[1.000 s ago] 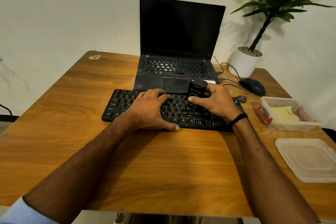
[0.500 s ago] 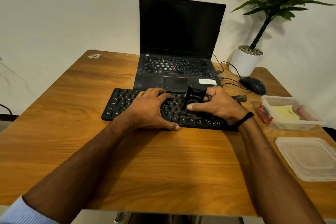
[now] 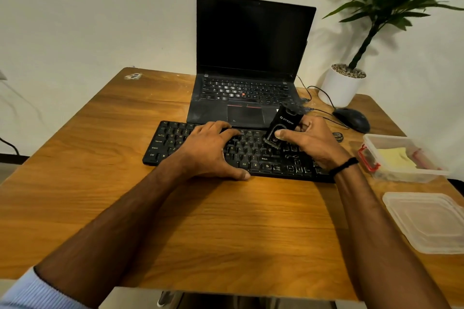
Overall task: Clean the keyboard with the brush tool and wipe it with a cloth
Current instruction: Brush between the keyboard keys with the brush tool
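On the table [image 3: 100, 183], the keyboard [image 3: 253, 150] lay at centre. The left hand [image 3: 208, 148] rested open on its left keys, fingers relaxed; firm pressure there should stop sliding. The right hand [image 3: 313, 143] gripped the brush [image 3: 285, 123], tilted over the right-centre keys; short strokes along rows seemed advisable. The bristles were blurred, their contact uncertain.

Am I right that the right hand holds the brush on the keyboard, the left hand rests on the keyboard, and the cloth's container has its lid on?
Not quite: the head view shows the container open, cloth inside, its lid lying on the table beside it. The rest holds: the right hand holds the brush on the keyboard, and the left hand rests on it.
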`<state>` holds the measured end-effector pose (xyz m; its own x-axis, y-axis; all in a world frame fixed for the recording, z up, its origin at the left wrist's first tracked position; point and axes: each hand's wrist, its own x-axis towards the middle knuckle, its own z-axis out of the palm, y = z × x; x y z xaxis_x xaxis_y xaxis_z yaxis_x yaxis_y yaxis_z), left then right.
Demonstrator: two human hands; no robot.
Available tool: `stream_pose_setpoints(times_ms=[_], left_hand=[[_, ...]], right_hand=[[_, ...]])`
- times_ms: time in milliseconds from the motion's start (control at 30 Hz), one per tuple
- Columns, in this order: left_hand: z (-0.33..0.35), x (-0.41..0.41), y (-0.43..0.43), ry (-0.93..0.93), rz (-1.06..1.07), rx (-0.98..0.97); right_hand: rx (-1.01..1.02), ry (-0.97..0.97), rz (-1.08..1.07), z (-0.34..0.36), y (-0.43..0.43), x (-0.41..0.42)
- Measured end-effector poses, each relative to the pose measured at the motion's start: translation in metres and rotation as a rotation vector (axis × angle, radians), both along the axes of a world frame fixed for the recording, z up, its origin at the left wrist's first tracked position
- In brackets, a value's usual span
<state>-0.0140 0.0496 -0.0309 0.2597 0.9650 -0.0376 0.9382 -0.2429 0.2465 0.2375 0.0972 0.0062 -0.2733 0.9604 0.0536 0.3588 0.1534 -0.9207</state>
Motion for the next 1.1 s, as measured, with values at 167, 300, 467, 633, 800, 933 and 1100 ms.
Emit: stream_pose_setpoints(times_ms=[167,300,467,633,800,933,1100], left_hand=[[-0.0005,0.0000,0.0005,0.009,0.002,0.002],[-0.0019,-0.0011,0.0016,-0.001,0.003,-0.002],[-0.0016,-0.0005,0.0017,-0.001,0.004,-0.008],[-0.0017,-0.0011,0.0020,-0.006,0.005,-0.016],[-0.0017,-0.0011,0.0020,-0.005,0.002,-0.012],[-0.0021,-0.0014,0.0026,-0.004,0.002,-0.008],[-0.0010,-0.0005,0.0018,-0.014,0.004,-0.014]], right_hand=[[-0.017,0.042,-0.037,-0.0035,0.0027,-0.0001],[-0.027,0.091,-0.059,-0.0046,0.0035,0.0000],[-0.057,0.164,-0.046,-0.0046,0.0048,0.0010],[-0.065,0.190,-0.037,-0.0026,0.0034,0.0015],[-0.051,0.189,-0.053,-0.0030,0.0044,0.0023],[-0.025,0.178,-0.057,-0.0037,0.0045,0.0017],[-0.014,0.146,-0.073,-0.0079,0.0059,0.0000]])
